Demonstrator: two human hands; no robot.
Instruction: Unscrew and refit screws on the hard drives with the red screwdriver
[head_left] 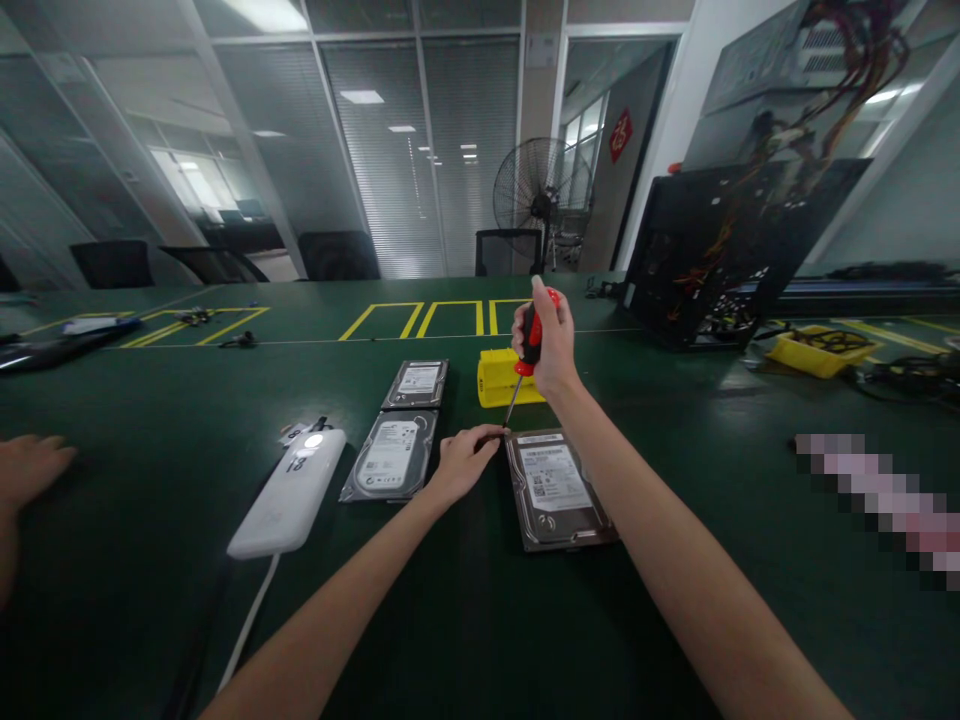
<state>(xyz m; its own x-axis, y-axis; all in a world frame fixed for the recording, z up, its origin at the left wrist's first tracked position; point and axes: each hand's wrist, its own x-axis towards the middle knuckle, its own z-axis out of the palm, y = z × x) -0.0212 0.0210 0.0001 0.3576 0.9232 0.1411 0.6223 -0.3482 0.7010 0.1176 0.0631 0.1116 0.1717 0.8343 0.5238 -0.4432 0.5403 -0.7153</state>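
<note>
My right hand (551, 335) is wrapped around the red and black handle of a screwdriver (532, 340), which slants with its shaft pointing down. The tip meets the far left corner of a hard drive (555, 485) lying flat, label up, in front of me. My left hand (466, 460) reaches that same corner, thumb and fingers pinched together by the tip; what they hold, if anything, is too small to make out. Left of it lie two more hard drives, a nearer one (391, 455) and a farther one (418, 383). Behind the screwdriver is a yellow plastic holder (495, 380).
A white power bank (292, 495) with a cable lies to the left. Another person's hand (34, 470) rests at the far left. At the back right stands a black computer case (697, 250) with loose wires, beside a yellow tray (817, 350). Yellow tape outlines mark the green table (337, 650).
</note>
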